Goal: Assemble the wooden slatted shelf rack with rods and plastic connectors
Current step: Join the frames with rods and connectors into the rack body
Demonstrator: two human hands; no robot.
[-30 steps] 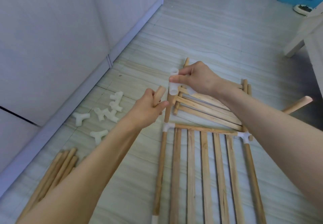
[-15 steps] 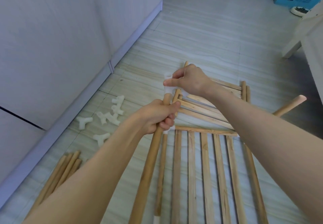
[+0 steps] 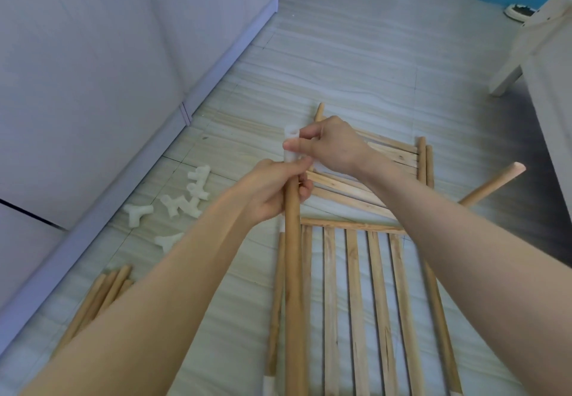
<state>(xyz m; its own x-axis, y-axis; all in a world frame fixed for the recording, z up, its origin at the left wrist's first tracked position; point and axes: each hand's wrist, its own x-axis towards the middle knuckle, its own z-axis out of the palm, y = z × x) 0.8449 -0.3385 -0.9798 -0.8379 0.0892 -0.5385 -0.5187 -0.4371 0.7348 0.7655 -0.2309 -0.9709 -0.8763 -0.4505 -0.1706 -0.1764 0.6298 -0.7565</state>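
While the left hand [image 3: 272, 193] is wrapped tight round the upper part of a rod [image 3: 292, 272], the right hand [image 3: 332, 148] pinches a white connector [image 3: 291, 145] between thumb and fingers directly above the rod's top end; both grips are clamped, one on wood, one on plastic; the rod's long axis runs from the bottom of the view straight up and away from the person, and the connector's lower socket sits in line with it, right at the left fist; the rod's tip is hidden by the fingers, so I cannot tell whether it has entered the socket or only meets its mouth; my judgement is that the step in hand is seating rod into connector, and that the push must go along the rod's axis, the right hand holding the connector square while the left drives upward; any tilt between the two would likely jam the fit; below the hands, on the floor [image 3: 356, 64], lies the part-built rack [image 3: 353, 287], its slats running the same way as the rod, with a second slatted panel [image 3: 387, 173] beyond; spare connectors [image 3: 185, 200] lie scattered to the left near the wall, and a bundle of spare rods [image 3: 102, 293] lies nearer the person on that side, well apart from the hands.
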